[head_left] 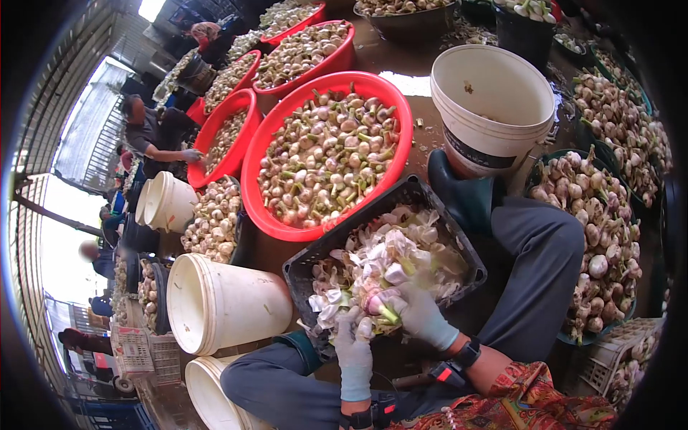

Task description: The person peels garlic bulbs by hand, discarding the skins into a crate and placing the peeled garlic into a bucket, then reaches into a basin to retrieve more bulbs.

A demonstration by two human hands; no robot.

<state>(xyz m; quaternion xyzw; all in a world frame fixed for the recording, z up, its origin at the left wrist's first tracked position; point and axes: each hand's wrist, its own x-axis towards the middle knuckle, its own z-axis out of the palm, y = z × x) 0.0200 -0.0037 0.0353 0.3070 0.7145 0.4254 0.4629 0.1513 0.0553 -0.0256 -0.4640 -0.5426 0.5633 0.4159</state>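
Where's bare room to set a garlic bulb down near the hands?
Little. Bare wet floor shows between the red basin and the upright white bucket. The black crate under both hands is heaped with peels; garlic tubs crowd the right.

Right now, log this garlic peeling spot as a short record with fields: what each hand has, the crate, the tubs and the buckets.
left hand: gloved left hand, at the underside of the garlic bulb
right hand: gloved right hand, gripping the same bulb over the crate
crate: black plastic crate between the knees, full of white garlic skins
tub ahead: red tub heaped with unpeeled garlic
buckets: white bucket upright by the boot; another white bucket on its side at left
others: a person reaching into a further red tub
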